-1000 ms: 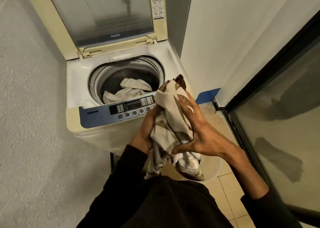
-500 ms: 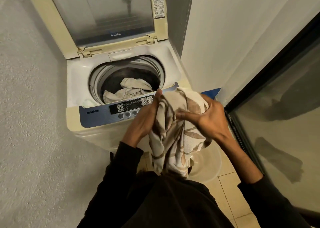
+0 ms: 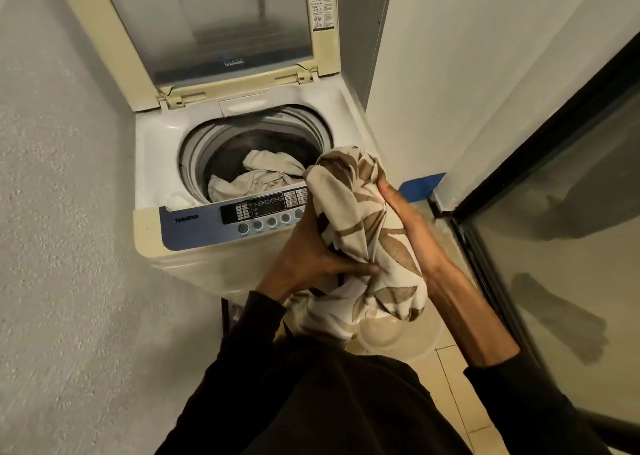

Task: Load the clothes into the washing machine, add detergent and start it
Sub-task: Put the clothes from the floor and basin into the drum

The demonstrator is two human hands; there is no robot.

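both hands hold one patterned cloth [image 3: 360,226] bunched between them: left hand [image 3: 311,253] grips its near side with fingers curled into the folds, right hand [image 3: 405,219] cups the far side. washing machine [image 3: 156,163] stands with lid [image 3: 221,28] raised and pale clothes [image 3: 263,177] already in the drum; loading is partly done, while detergent and start appear to remain. cloth top reaches the drum's front right rim, above the control panel [image 3: 207,222].

A: Was the drum opening [image 3: 256,143] blocked?

B: Nope, the lid [image 3: 214,32] was propped upright behind it and room was left above the beige clothes [image 3: 256,177] inside. The sides were hemmed in by the textured wall [image 3: 62,177] and the glass door [image 3: 554,212].
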